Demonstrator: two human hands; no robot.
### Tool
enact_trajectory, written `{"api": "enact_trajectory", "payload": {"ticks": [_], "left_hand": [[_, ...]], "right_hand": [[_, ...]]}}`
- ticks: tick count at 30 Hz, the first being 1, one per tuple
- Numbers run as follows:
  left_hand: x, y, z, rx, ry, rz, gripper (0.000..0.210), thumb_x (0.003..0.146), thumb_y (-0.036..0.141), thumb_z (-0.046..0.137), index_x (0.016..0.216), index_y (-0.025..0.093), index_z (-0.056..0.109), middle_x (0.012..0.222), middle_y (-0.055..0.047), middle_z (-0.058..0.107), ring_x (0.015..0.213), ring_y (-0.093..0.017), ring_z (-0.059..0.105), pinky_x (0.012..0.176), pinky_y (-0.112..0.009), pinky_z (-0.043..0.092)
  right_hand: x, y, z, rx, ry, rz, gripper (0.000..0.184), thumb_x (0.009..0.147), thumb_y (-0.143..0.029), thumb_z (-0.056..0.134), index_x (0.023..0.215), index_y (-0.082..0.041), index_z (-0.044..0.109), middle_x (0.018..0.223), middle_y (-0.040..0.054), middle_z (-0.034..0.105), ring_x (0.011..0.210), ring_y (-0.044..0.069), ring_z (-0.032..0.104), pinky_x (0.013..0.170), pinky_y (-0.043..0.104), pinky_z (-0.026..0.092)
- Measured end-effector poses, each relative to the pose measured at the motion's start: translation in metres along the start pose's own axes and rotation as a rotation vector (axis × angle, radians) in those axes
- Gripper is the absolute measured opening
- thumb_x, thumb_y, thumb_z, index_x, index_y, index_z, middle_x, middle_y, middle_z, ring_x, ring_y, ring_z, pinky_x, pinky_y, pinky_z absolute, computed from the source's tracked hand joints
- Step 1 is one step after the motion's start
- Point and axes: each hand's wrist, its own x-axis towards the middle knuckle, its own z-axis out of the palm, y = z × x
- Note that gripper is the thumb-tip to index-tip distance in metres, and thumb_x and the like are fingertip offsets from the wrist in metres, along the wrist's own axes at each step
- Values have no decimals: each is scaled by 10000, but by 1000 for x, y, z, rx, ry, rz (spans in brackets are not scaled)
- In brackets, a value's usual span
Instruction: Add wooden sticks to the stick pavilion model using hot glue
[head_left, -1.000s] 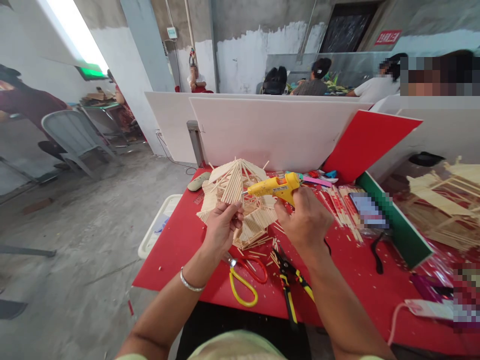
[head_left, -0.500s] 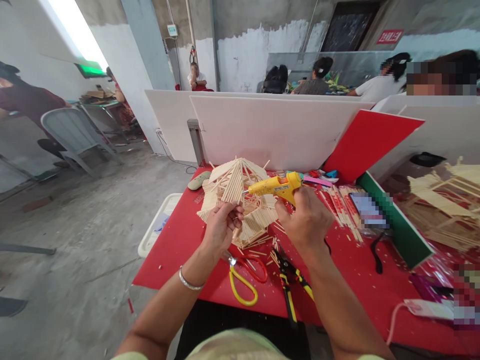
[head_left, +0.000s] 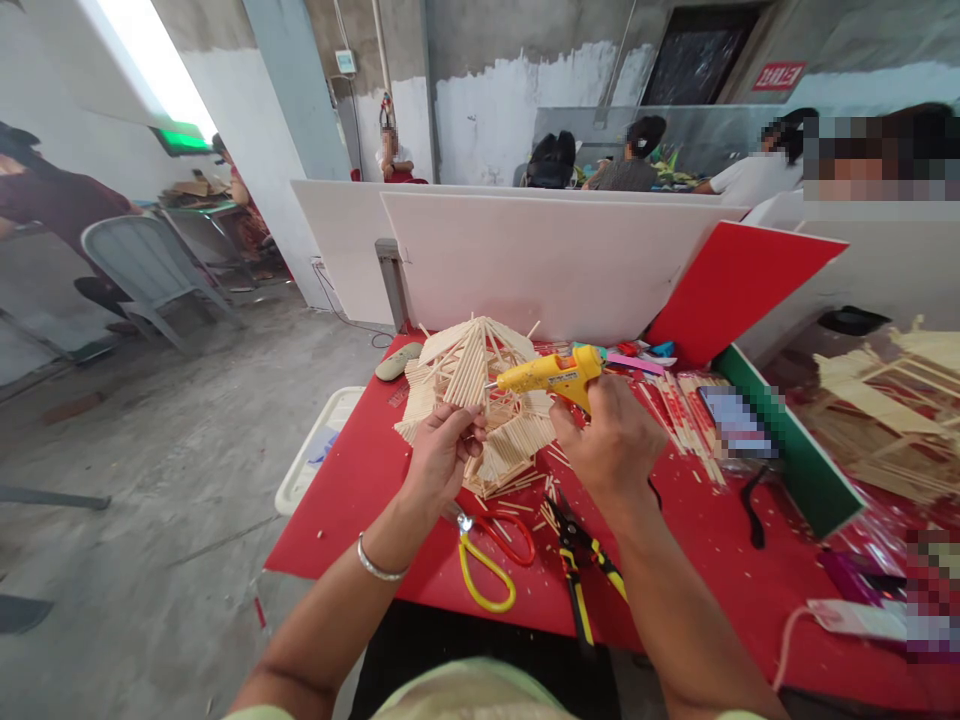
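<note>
A yellow hot glue gun (head_left: 551, 374) is gripped in my right hand (head_left: 616, 430), its nozzle pointing left and close to the roof sticks. The model of pale wooden sticks (head_left: 517, 440) stands in front of me, with a peaked, many-sided roof (head_left: 466, 372). My left hand (head_left: 448, 450) is closed, its thumb and fingers pinching the lower ends of the sticks on the near roof panel. Whether a separate stick is between those fingers I cannot make out. Nearer to me lie scissors (head_left: 487, 565) with red and yellow handles and black-and-yellow pliers (head_left: 576, 560).
The red table (head_left: 337, 530) is strewn with stick offcuts. To the right are bundled sticks (head_left: 684, 420), a phone (head_left: 739, 420), a green board (head_left: 795, 450) and another stick model (head_left: 885, 400). White panels (head_left: 540, 260) stand behind. Several people sit beyond them.
</note>
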Motion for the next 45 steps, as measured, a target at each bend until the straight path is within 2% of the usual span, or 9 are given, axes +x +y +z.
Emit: {"api": "enact_trajectory", "payload": {"ticks": [14, 19, 24, 35, 38, 45], "left_hand": [[2, 1, -3, -5, -6, -5, 251, 720, 325, 764, 760, 100, 661, 716, -55, 662, 541, -89, 577, 418, -182, 427], [0, 3, -1, 23, -23, -26, 275, 691, 310, 809, 820, 104, 681, 724, -37, 658, 552, -77, 576, 420, -167, 407], [0, 1, -2, 48, -13, -8, 277, 666, 303, 840, 740, 112, 653, 683, -26, 642, 540, -68, 562, 424, -160, 394], [2, -1, -2, 24, -9, -12, 278, 653, 269, 853, 731, 119, 632, 622, -11, 618, 500, -61, 534, 414, -154, 382], [1, 0, -1, 31, -7, -19, 281, 650, 262, 853, 719, 125, 618, 594, -5, 609, 482, -61, 530, 406, -153, 374], [3, -1, -1, 34, 5, -17, 313, 620, 271, 872, 699, 127, 606, 583, 0, 606, 463, -57, 525, 400, -156, 373]], "right_hand": [[-1, -1, -1, -8, -3, 0, 254, 881, -376, 553, 1026, -170, 588, 826, 37, 626, 701, 158, 530, 566, 301, 291], [-2, -1, -1, -14, -3, 4, 234, 881, -369, 553, 1002, -172, 589, 807, 33, 617, 695, 157, 525, 567, 304, 291], [-2, -1, 0, -23, 8, 3, 251, 873, -367, 566, 1025, -168, 590, 812, 34, 621, 696, 156, 530, 568, 301, 286], [-2, -1, 0, -65, 46, 20, 260, 856, -390, 600, 1002, -176, 577, 789, 12, 612, 676, 148, 539, 561, 290, 286], [-1, -2, -2, -71, 61, 7, 246, 855, -384, 602, 978, -172, 581, 775, 10, 610, 667, 144, 535, 564, 291, 290], [-3, -6, -4, -37, 29, -64, 252, 898, -359, 541, 1052, -168, 599, 787, 11, 619, 685, 143, 527, 577, 296, 288]]}}
